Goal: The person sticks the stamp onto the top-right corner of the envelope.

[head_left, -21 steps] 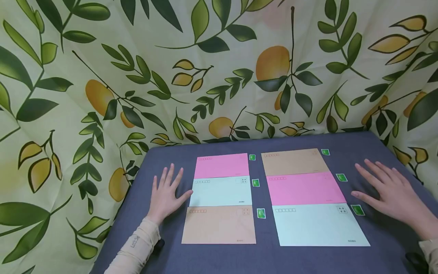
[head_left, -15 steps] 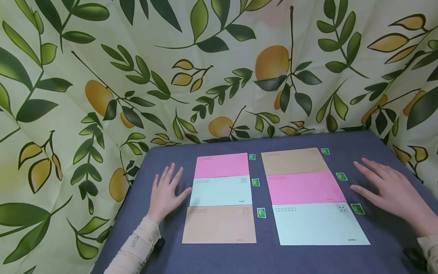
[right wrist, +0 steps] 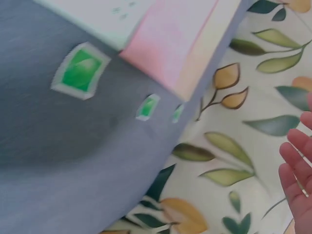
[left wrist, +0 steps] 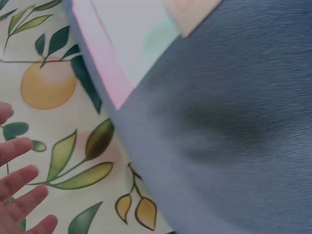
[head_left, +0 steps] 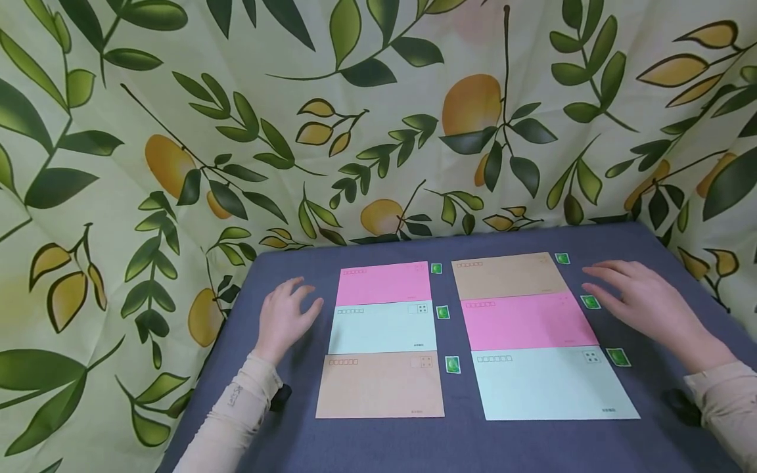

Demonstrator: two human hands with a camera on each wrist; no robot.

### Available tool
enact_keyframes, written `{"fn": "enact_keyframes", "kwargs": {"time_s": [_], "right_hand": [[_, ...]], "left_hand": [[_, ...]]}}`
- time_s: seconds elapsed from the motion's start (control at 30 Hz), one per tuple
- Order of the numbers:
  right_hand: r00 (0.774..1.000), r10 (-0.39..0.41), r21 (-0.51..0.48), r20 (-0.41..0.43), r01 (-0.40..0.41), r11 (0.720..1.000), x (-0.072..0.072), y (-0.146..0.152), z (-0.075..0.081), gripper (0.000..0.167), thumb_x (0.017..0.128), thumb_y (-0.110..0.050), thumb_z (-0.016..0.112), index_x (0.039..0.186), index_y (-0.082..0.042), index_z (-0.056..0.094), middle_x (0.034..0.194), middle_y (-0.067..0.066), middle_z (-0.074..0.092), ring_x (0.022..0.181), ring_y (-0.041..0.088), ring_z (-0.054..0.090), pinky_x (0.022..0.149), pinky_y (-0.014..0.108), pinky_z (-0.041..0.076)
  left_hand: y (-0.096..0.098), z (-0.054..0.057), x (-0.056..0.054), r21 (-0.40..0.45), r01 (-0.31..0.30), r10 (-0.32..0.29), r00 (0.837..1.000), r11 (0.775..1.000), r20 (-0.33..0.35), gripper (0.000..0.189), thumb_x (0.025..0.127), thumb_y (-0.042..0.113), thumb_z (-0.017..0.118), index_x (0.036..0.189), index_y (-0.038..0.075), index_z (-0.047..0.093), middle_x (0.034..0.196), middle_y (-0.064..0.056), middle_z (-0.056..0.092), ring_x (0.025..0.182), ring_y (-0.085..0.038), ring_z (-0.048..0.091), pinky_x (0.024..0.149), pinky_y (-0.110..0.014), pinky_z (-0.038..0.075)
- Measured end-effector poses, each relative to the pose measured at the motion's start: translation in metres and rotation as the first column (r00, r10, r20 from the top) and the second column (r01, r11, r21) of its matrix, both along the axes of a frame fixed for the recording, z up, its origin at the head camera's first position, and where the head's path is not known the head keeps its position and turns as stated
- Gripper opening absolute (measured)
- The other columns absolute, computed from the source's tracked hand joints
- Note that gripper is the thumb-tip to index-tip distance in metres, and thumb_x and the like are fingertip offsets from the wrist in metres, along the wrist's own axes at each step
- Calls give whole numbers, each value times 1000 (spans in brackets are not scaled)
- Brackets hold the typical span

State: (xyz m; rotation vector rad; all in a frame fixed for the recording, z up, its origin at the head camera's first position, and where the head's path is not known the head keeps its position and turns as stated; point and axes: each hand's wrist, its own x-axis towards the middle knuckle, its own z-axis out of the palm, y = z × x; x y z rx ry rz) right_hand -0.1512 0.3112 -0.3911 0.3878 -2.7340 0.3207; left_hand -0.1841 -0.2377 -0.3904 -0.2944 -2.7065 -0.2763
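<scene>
Two columns of overlapping envelopes lie on the table. The left column has a pink envelope [head_left: 383, 286], a light blue envelope [head_left: 381, 332] and a tan envelope [head_left: 380, 394]. In the right column are a tan envelope [head_left: 505, 276], a pink envelope [head_left: 526, 322] and a light blue envelope [head_left: 552, 387]. Small green stamps, such as this stamp [head_left: 618, 357], lie to the right of each column. My left hand [head_left: 284, 323], fingers loosely bent, is left of the left column and holds nothing. My right hand [head_left: 650, 310] is empty, its fingertips by the middle-right stamp [head_left: 590, 301].
A dark blue cloth covers the table [head_left: 461, 447]. Behind it and at both sides hangs a white curtain [head_left: 236, 39] printed with leaves and orange fruit. In the left wrist view, the table edge runs close beside the pink envelope.
My right hand has moved left toward the right column's stamps. The left hand's fingers, spread before, have bent and drawn back slightly from the envelopes. Envelopes and stamps lie as before.
</scene>
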Motion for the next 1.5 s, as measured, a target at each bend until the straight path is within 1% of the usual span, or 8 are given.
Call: {"fn": "enact_keyframes", "kwargs": {"time_s": [0.2, 0.43, 0.57, 0.8, 0.97, 1.13, 1.27, 1.5], "right_hand": [[998, 45, -48, 45, -43, 998, -21, -22, 13, 30, 85, -18, 66, 109, -1, 65, 106, 23, 64, 99, 38, 55, 79, 56, 44], [986, 89, -149, 141, -68, 987, -50, -49, 21, 31, 90, -21, 61, 113, -1, 64, 109, 20, 63, 97, 34, 58, 77, 52, 46], [972, 111, -207, 208, -67, 976, -70, -65, 18, 33, 90, -20, 60, 116, 0, 61, 111, 21, 63, 96, 33, 59, 78, 50, 49], [951, 135, -298, 279, -48, 953, -103, -95, 3, 31, 90, -19, 60, 115, -1, 62, 103, 17, 66, 91, 28, 59, 77, 45, 49], [929, 173, -371, 326, -42, 928, -119, -122, -5, 30, 91, -19, 59, 115, -2, 62, 102, 16, 65, 91, 28, 58, 77, 41, 49], [901, 183, -446, 393, 13, 895, -132, -147, -17, 33, 91, -19, 58, 118, -1, 60, 104, 16, 63, 93, 28, 56, 77, 35, 48], [883, 177, -466, 435, 52, 883, -142, -163, -27, 34, 91, -19, 58, 120, -1, 59, 106, 16, 62, 94, 27, 55, 78, 34, 47], [867, 148, -487, 476, 119, 865, -152, -186, -42, 33, 90, -15, 57, 119, 2, 59, 107, 19, 62, 94, 28, 54, 82, 36, 46]], "left_hand": [[5, 6, -12, 38, -6, 4, 999, 999, 49, 34, 85, 35, 63, 104, 7, 70, 107, -15, 68, 97, -33, 64, 80, -50, 50], [14, 2, -29, 90, -43, 27, 985, 995, 167, 36, 85, 34, 63, 106, 6, 69, 97, -13, 69, 86, -28, 64, 72, -44, 51], [19, -2, -38, 156, -95, 50, 961, 983, 272, 36, 85, 34, 64, 109, 7, 67, 91, -10, 67, 75, -22, 61, 63, -36, 49], [21, -12, -54, 280, -176, 39, 900, 944, 435, 43, 86, 37, 64, 119, 9, 62, 89, -10, 64, 69, -18, 54, 56, -27, 39], [23, -22, -63, 342, -202, 20, 882, 918, 470, 45, 85, 36, 65, 120, 9, 61, 90, -11, 61, 72, -20, 52, 60, -28, 38], [27, -34, -69, 342, -213, 11, 861, 915, 508, 47, 84, 38, 65, 121, 10, 60, 89, -9, 60, 73, -20, 50, 60, -28, 37], [27, -43, -73, 351, -215, -3, 848, 911, 529, 47, 84, 37, 66, 123, 10, 60, 84, -8, 57, 72, -19, 48, 59, -28, 35], [25, -54, -80, 383, -234, -26, 826, 894, 563, 50, 84, 34, 67, 126, 10, 58, 83, -9, 58, 72, -20, 51, 62, -28, 36]]}}
